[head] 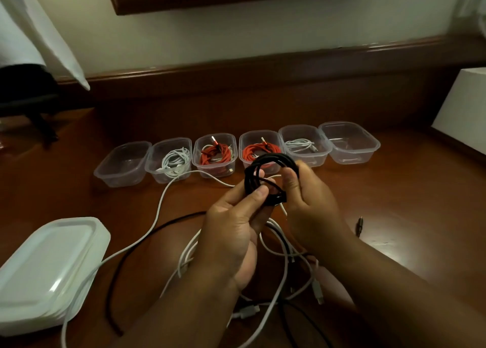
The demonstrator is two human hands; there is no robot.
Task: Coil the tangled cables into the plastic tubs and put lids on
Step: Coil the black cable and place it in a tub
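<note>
Two hands, left hand point(234, 224) and right hand point(310, 203), pinch a black cable point(265, 175) coil above mid-table, keeping loops tight (likely for an empty tub point(349, 142) along the far edge).

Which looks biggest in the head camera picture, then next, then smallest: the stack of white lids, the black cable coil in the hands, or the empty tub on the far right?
1. Stack of white lids, though it lies nearest the camera.
2. Empty tub.
3. Black cable coil, only slightly smaller than the tub, so unsure.
</note>
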